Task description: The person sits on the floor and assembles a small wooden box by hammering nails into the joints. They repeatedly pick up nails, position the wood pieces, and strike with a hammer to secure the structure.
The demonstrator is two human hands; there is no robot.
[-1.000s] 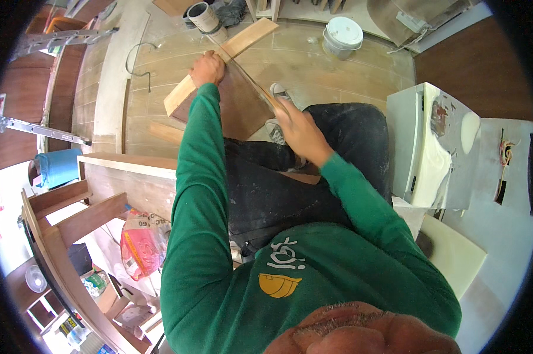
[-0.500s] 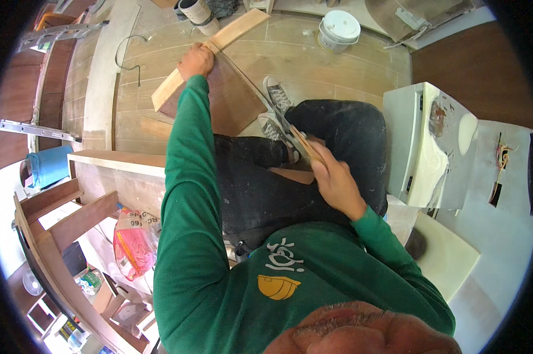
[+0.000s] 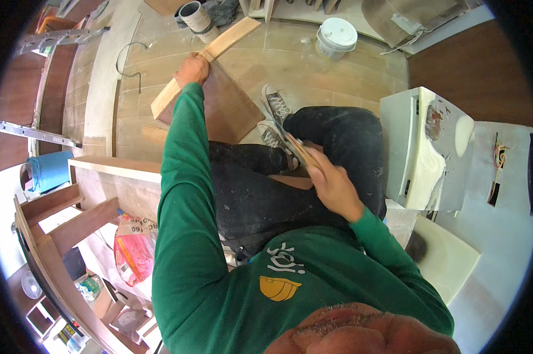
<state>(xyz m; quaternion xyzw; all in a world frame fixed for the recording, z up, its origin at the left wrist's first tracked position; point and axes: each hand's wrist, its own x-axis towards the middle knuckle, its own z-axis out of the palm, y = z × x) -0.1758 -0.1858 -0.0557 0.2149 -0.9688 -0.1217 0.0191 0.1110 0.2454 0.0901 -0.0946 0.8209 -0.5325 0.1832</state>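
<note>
Overhead, the left hand [image 3: 192, 69] reaches far forward and closes over the upper edge of a brown wooden panel [image 3: 228, 106], which stands tilted on the tiled floor [image 3: 313, 71]. The right hand [image 3: 332, 184] is closed around a thin wooden strip [image 3: 296, 150], held over the dark-trousered knees, near the panel's lower corner. A pale plank [image 3: 219, 50] lies slanted just behind the panel, touching its top edge under the left hand. 2 grey sneakers [image 3: 275, 118] sit beside the panel's right edge.

Farther off, a white bucket [image 3: 336, 36] stands shut under its lid, so its contents cannot be seen. 2 paint cans [image 3: 195, 17] stand near the plank's far end; what is in them cannot be made out. A white cabinet [image 3: 425, 147] stands to the right, close by the knee. On the left, an open wooden frame [image 3: 60, 218] rises, with a red-and-clear plastic bag [image 3: 133, 248] and a blue roll [image 3: 48, 171] beside it.
</note>
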